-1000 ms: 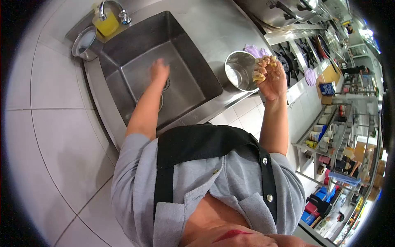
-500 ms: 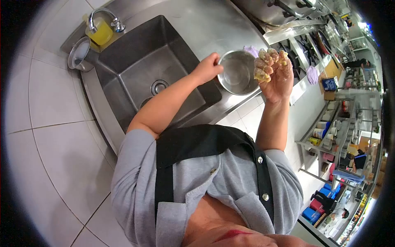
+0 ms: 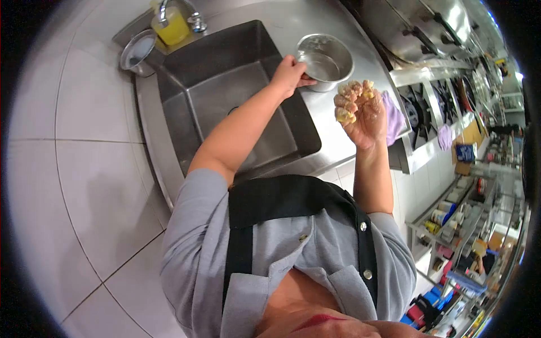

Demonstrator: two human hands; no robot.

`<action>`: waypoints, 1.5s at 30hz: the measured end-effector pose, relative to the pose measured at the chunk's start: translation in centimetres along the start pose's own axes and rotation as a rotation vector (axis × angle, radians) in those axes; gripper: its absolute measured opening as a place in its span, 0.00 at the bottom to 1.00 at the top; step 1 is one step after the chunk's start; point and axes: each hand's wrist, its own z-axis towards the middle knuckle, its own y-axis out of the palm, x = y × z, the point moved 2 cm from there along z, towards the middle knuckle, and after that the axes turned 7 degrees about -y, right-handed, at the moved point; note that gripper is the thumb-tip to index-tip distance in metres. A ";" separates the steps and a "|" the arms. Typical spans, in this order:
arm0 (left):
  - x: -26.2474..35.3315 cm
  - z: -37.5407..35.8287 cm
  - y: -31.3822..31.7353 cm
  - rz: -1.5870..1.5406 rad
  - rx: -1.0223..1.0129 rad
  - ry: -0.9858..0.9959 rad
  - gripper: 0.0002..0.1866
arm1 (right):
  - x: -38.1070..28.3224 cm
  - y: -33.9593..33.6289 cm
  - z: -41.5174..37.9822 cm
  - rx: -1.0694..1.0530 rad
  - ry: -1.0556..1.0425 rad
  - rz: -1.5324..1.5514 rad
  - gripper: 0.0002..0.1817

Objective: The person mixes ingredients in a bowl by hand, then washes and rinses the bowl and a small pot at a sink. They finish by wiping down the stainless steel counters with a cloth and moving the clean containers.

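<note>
My left hand [image 3: 290, 76] is closed on the near left rim of a round steel pot [image 3: 327, 63], which is at the counter beside the sink. The inside of the pot is shiny, with some whitish marks near its far rim. To the right of the pot, my right hand [image 3: 360, 112] is raised with its palm up. Its fingers are bent but apart from the palm, coated in a lumpy yellowish-white paste, and hold no object.
A dark sink [image 3: 242, 101] lies left of the pot, with a tap [image 3: 163, 14], a yellow-liquid container [image 3: 172, 28] and a metal jug [image 3: 138, 53] behind it. A purple cloth [image 3: 393, 118] lies at the counter's right end. Beyond are burners [image 3: 417, 110] and a large pot [image 3: 417, 28].
My left hand and the steel pot have moved farther back over the counter, away from its front edge. My right hand is slightly lower and farther left. The view has shifted, uncovering more purple cloth.
</note>
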 end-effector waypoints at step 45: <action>0.7 -1.9 -28.6 -0.578 0.402 0.103 0.21 | 37.5 -17.5 32.2 0.046 0.516 -1.265 0.23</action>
